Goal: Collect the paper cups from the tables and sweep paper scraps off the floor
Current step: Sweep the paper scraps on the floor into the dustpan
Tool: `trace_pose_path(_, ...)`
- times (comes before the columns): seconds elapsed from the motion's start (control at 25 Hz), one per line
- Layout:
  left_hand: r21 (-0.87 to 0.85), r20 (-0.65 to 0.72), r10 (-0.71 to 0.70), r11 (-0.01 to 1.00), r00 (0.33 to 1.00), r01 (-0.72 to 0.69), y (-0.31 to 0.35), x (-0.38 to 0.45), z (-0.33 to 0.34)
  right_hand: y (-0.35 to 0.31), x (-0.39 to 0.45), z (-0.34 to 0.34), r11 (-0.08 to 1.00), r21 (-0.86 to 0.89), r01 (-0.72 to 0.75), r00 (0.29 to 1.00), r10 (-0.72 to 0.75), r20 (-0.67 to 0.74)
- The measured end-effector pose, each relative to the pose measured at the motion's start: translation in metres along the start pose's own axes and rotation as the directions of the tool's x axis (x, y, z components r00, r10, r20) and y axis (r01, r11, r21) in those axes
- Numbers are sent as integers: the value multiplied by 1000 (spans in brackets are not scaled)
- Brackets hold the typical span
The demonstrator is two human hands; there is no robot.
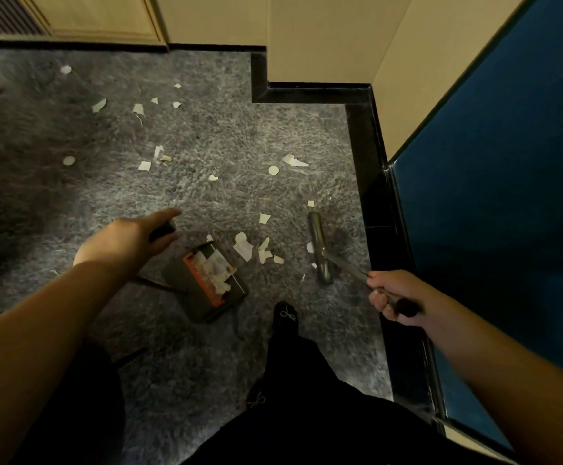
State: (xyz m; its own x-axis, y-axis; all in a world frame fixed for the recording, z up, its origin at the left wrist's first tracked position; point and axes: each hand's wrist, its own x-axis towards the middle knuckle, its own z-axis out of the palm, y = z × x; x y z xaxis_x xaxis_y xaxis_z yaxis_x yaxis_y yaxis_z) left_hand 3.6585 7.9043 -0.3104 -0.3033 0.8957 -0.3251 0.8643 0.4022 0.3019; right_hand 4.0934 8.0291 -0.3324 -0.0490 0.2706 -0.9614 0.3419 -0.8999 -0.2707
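Right grip [390,298] curls round the broom handle [404,307]; left grip [129,241] clasps the dustpan handle [162,229]. Grey marbled floor [89,196] lies open leftward, black skirting [370,182] bounding the right. Dustpan [214,285] holds some paper scraps [243,248]; others lie scattered beyond.

white paper scraps [242,248] scattered on grey floor [206,146]

Grey carpet floor [72,209] bears scattered paper scraps [144,166], dustpan [214,285] and broom head [320,246].
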Motion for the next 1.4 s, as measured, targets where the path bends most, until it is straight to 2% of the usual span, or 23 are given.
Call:
trace_pose_path(0.24, 73, 80, 30, 997, 996, -36, 14, 75, -21, -73, 28, 1, 996, -85, -41, 997, 36, -62)
trace_pose_path(0.48, 113, 92, 7, 993, 996, -18, 11, 109, -31, -112, 55, 27, 951, -251, -179, 984, 176, -33)
trace_pose_path(0.72, 109, 58, 23, 994, 998, -29, -3, 116, -36, -122, 60, 80, 942, -300, -148, 987, 159, 12)
trace_pose_path(1.04, 118, 45, 13, 993, 999, -18, -25, 107, -36, -107, 62, 123, 952, -298, -71, 997, 65, -31)
trace_pose_path(1.24, 63, 4, 44, 997, 999, -45, -36, 102, -39, -86, 74, 133, 840, -542, -20, 1000, 29, 7)
trace_pose_path(1.4, 98, 15, 17, 995, 1000, -19, -36, 98, -36, -80, 72, 147, 780, -626, -9, 996, 60, 60)
